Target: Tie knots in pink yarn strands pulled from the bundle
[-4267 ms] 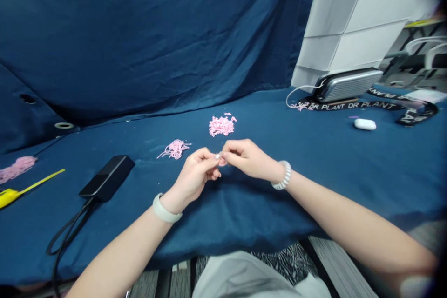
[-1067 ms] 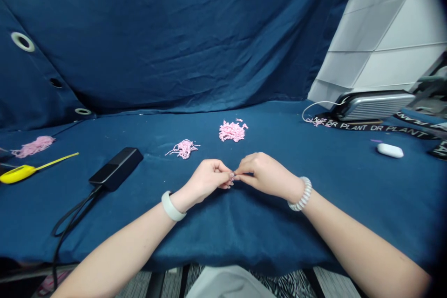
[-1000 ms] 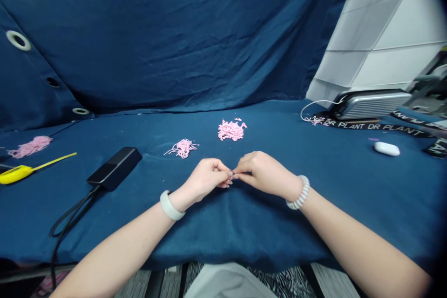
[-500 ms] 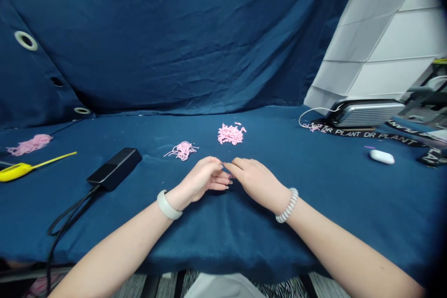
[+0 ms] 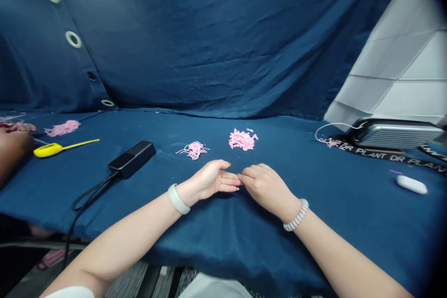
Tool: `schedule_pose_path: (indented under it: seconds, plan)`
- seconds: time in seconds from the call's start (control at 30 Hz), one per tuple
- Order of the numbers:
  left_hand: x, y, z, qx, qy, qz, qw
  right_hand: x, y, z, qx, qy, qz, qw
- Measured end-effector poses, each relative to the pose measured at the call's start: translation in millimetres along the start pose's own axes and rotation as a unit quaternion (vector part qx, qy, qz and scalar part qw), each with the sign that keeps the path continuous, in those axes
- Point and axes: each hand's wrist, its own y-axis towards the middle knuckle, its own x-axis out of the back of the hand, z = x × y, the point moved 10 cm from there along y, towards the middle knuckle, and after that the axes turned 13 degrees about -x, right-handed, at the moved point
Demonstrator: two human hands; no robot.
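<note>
My left hand (image 5: 217,180) is held above the blue cloth with its palm turned up, its fingers stretched out and its thumb apart. My right hand (image 5: 264,188) comes in from the other side, fingers curled together in a pinch that touches the left fingertips. Whatever may lie in that pinch is too small or hidden to make out. Just beyond my hands are a heap of short pink yarn pieces (image 5: 242,139) and, left of it, a loose tangle of longer pink strings (image 5: 195,150).
To the left are a black box with cables (image 5: 132,159), a yellow-handled tool (image 5: 52,150) and more pink yarn (image 5: 64,127). Another person's hand (image 5: 12,146) is at the far left edge. A white case (image 5: 412,184), lettered ribbon (image 5: 370,154) and silver device (image 5: 398,134) are right.
My view has turned left, bringing another person's hand in. My left thumb has lifted away and its fingers have straightened. My right fingers have moved to the left fingertips.
</note>
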Motion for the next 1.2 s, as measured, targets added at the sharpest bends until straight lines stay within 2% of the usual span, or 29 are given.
schedule_pose_path:
  seconds: [0.23,0.4,0.47,0.53,0.6,0.7,0.83,0.97,1.2]
  plan:
    - [4.9,7,0,-0.032,-0.028,-0.011,0.999,13,0,-3,0.003,0.084,-0.069,0.994]
    - [-2.9,4,-7,-0.047,-0.053,0.021,0.997,21,-2,-18,-0.053,0.219,-0.114,0.968]
    - [-2.6,1,-12,-0.061,-0.028,0.014,0.998,25,-3,-22,-0.069,0.265,-0.139,0.952]
    - [0.8,0,-22,-0.104,0.043,-0.004,0.994,27,-4,-24,-0.08,0.3,-0.155,0.938]
    - [3.3,-3,-42,-0.19,0.153,-0.018,0.97,27,-3,-28,-0.098,0.337,-0.155,0.924]
    - [-0.9,-8,-70,-0.313,0.278,-0.014,0.908,24,-1,-39,-0.146,0.395,-0.145,0.895]
    - [-10.7,-12,-79,-0.371,0.334,0.032,0.866,18,0,-54,-0.207,0.456,-0.136,0.855]
    - [-13.7,-12,-76,-0.371,0.336,0.048,0.865,17,-1,-57,-0.218,0.496,-0.136,0.83]
    - [-17.1,-16,-76,-0.374,0.339,0.051,0.862,21,-3,-53,-0.202,0.511,-0.167,0.819]
